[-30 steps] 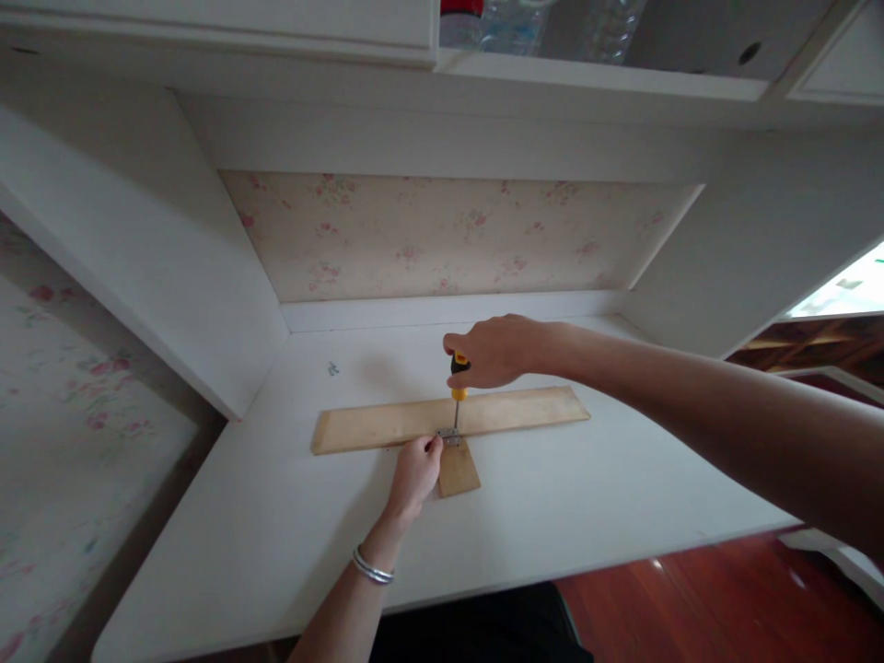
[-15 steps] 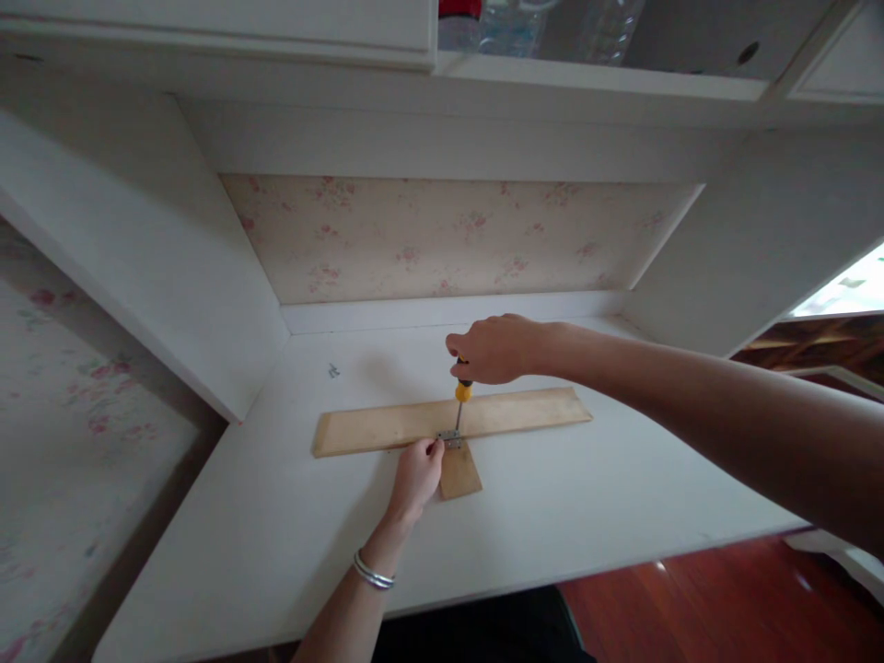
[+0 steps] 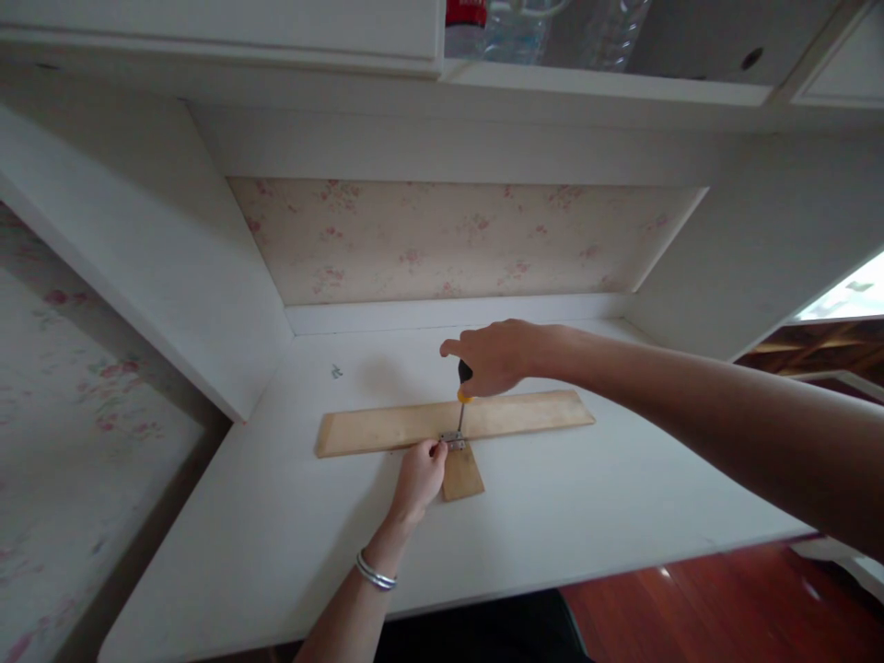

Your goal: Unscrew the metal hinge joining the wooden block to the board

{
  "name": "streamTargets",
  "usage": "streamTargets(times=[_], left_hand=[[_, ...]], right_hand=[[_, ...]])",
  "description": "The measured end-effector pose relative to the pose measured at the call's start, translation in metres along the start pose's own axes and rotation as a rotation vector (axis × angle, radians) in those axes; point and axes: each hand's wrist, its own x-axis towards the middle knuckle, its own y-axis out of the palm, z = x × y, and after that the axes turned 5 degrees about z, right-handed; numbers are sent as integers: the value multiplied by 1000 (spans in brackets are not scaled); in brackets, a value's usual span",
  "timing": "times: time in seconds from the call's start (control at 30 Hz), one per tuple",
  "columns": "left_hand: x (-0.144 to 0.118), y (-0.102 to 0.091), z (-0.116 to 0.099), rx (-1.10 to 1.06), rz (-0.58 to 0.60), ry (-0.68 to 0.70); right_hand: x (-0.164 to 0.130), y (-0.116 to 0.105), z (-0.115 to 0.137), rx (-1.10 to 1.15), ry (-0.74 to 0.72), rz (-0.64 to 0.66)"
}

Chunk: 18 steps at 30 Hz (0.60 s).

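Observation:
A metal hinge (image 3: 453,440) lies across the joint between a long wooden board (image 3: 387,427) and a short wooden piece (image 3: 462,474). My left hand (image 3: 420,477) is closed at the hinge's left end, thumb and finger pinched on it. Above the board, my right hand (image 3: 498,357) grips a screwdriver (image 3: 464,396) with a black and yellow handle, its index finger sticking out to the left. The screwdriver stands nearly upright, its tip down at the hinge's upper leaf. Any screw under the tip is too small to make out.
A small group of screws (image 3: 337,372) lies on the white desk (image 3: 552,516), behind the board's left end. White side panels and a papered back wall (image 3: 414,239) enclose the desk. Overhead, a cabinet shelf (image 3: 608,85) holds plastic bottles (image 3: 517,37).
My right hand has shifted its hold on the screwdriver: the index finger has straightened away and the hand sits lower over the yellow part. The left hand stays at the hinge.

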Motion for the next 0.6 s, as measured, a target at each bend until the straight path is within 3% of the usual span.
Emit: streamTargets(times=[0.13,0.33,0.5,0.6], left_hand=[[0,0,0,-1,0,-4],[1,1,2,2,-2,3],[-3,-1,-1,13,1,-2],[-7,-6,-3,92,-51,26]], right_hand=[[1,0,1,-27,84,-26],[3,4,-4,32,-109,-98],[3,3,1,8,46,-128],[3,2,1,-12,41,-84]])
